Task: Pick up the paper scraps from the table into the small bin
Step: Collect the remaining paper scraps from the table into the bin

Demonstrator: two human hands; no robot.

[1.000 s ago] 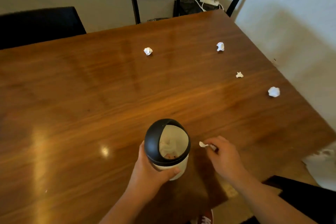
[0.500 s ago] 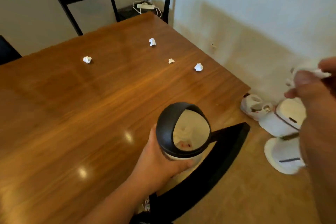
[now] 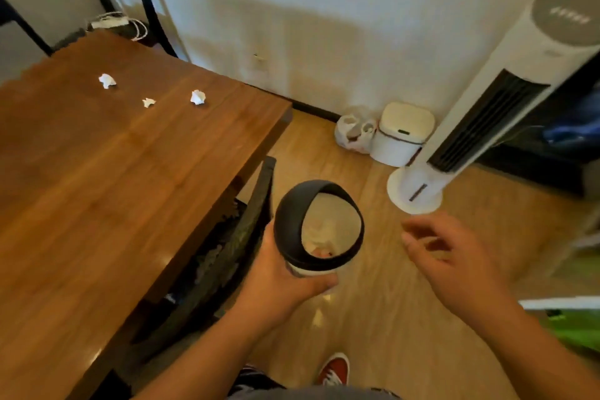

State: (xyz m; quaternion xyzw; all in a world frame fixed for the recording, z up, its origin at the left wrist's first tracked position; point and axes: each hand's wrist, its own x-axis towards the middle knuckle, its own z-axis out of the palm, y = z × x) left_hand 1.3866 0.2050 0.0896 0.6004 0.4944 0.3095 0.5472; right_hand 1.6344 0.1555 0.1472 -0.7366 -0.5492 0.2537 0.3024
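Since half a second ago, the view has swung right and the right hand (image 3: 454, 256) has dropped from high at the edge of the frame to bin level, no longer pinching anything.

Far to the left of the grip and well beyond it, three crumpled white paper scraps (image 3: 107, 80) (image 3: 148, 102) (image 3: 198, 97) are lying in a loose row on the glossy brown wooden table (image 3: 97, 188), near its far right corner. A black chair (image 3: 227, 247) is standing tucked against the table edge, just left of the grip. The left hand (image 3: 279, 282) is wrapping around the small white bin with a black domed ring lid (image 3: 318, 227), holding it off the table over the wood floor, its opening tilting toward the camera with crumpled paper showing inside. To the right of the bin and apart from it, the right hand is hovering blurred, fingers spread and empty. Beyond it, a white tower fan (image 3: 487, 114) is standing beside a white lidded floor bin (image 3: 401, 136).
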